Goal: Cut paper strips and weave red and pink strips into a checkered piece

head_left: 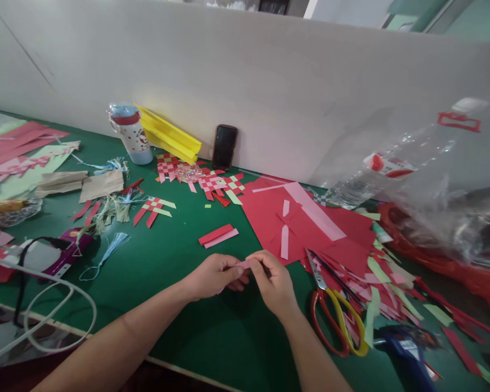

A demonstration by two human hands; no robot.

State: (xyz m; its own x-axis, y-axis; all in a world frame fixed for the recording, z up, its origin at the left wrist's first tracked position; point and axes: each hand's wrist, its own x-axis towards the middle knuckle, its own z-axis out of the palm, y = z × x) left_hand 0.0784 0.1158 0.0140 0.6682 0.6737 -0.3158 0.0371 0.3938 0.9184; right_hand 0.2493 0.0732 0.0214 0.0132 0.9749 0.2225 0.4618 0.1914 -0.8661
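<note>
Between the fingers of both hands is a small pink paper strip (244, 264), held over the green table (179, 283). My left hand (218, 275) is closed on one end of it, thumb on top. My right hand (271, 277) pinches the other end. Most of the strip is hidden by the fingers. Just beyond the hands lie a red and a pink folded strip (218, 236), side by side. Red paper sheets (265, 218) with pink strips on them spread beyond my right hand. Scissors (330, 310) with red and yellow handles rest to its right, blades parted.
Woven paper pieces (153, 209) and tassels (110, 247) lie left and back. A cup (133, 136), a yellow folded piece (169, 136) and a phone (224, 147) stand by the wall. Paper scraps (384, 294), a blue-handled tool (408, 354) and a plastic bottle (392, 158) are at right.
</note>
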